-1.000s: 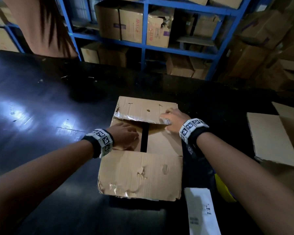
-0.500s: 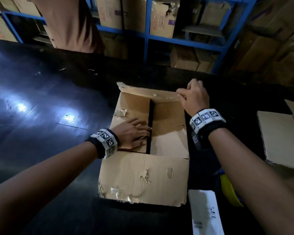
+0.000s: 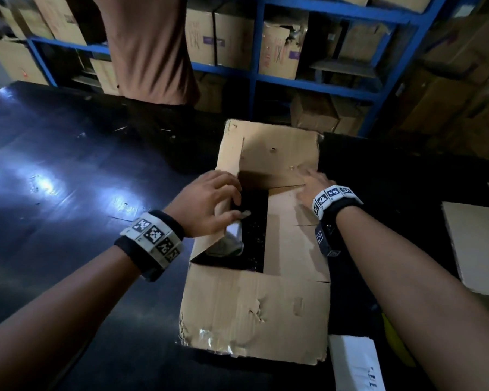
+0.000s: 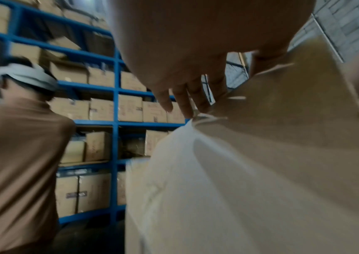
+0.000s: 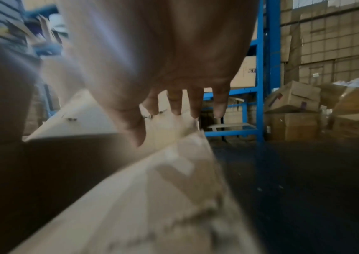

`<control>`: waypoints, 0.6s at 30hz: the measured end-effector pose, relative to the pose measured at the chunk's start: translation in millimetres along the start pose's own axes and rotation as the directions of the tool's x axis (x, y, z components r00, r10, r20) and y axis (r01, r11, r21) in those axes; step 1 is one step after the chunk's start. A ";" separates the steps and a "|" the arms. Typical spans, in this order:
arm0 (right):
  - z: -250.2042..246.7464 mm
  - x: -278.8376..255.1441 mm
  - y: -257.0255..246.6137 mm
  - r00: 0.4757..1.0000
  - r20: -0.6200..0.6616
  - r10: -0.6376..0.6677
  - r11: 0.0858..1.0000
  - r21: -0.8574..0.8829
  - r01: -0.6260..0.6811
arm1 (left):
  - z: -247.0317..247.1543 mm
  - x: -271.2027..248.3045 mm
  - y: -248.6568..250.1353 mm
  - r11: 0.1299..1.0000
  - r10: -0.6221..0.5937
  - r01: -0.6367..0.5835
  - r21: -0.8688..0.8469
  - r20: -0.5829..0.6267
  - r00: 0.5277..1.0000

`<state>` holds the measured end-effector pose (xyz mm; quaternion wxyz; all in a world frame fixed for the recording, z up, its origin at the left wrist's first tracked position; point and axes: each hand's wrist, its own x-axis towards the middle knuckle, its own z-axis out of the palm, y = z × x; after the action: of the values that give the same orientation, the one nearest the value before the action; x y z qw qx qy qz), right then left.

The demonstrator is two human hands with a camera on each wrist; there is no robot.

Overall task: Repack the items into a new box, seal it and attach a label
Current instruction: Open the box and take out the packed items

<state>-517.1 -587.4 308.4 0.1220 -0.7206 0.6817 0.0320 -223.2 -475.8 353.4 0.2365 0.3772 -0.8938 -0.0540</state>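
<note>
A worn cardboard box (image 3: 254,314) sits on the black table (image 3: 68,221), its near flap folded toward me and its far flap (image 3: 277,148) standing up. My left hand (image 3: 209,204) grips the edge of the left flap (image 3: 206,244) and holds it raised; the left wrist view shows the fingers (image 4: 187,99) over that flap (image 4: 282,137). My right hand (image 3: 314,182) lies with flat fingers on the right flap (image 3: 294,230), also seen in the right wrist view (image 5: 152,197). Inside the dark opening a pale item (image 3: 233,238) shows; the rest is hidden.
A white label sheet (image 3: 356,365) and something yellow (image 3: 393,340) lie near my right forearm. Another cardboard box (image 3: 474,249) sits at the right edge. A person in a brown shirt (image 3: 150,46) stands across the table before blue shelving (image 3: 254,74) filled with cartons.
The far flap has swung up. My left hand went from pressing the left flap to lifting it. My right hand left the far flap and now lies on the right flap.
</note>
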 end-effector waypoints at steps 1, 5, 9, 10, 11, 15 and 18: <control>3.3 0.5 -0.2 0.999 0.036 0.004 1.000 -0.013 -0.004 | -8.3 -2.5 -2.8 0.999 -0.032 0.032 -0.016 0.000 0.999; 9.5 1.3 -9.7 0.995 0.091 0.048 0.995 -0.095 -0.039 | -35.1 -14.3 -13.2 0.989 -0.150 0.150 -0.018 -0.006 0.989; 11.8 -5.2 -25.7 0.996 0.086 -0.010 0.986 -0.166 0.025 | -49.6 -28.0 -22.5 0.954 -0.266 0.262 0.144 0.008 0.964; 13.4 -9.9 -31.9 0.994 0.085 -0.069 0.979 -0.184 0.084 | -51.2 -32.0 -26.1 0.947 -0.274 0.266 0.178 0.016 0.962; 17.1 -14.0 -39.3 0.986 0.104 -0.129 0.968 -0.204 0.148 | -52.8 -35.8 -30.3 0.943 -0.278 0.267 0.197 0.031 0.960; 34.8 -31.5 -68.4 0.916 0.312 -0.252 0.925 -0.202 0.323 | -59.7 -51.1 -48.0 0.928 -0.325 0.278 0.249 0.175 0.929; 51.5 -43.1 -76.2 0.856 0.443 -0.265 0.877 -0.260 0.405 | -51.4 -64.6 -52.3 0.854 -0.475 0.351 0.385 0.301 0.827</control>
<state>-438.4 -531.0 277.7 0.1327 -0.8182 0.4884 0.2728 -126.5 -463.5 359.7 -0.0244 0.5782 -0.8148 -0.0351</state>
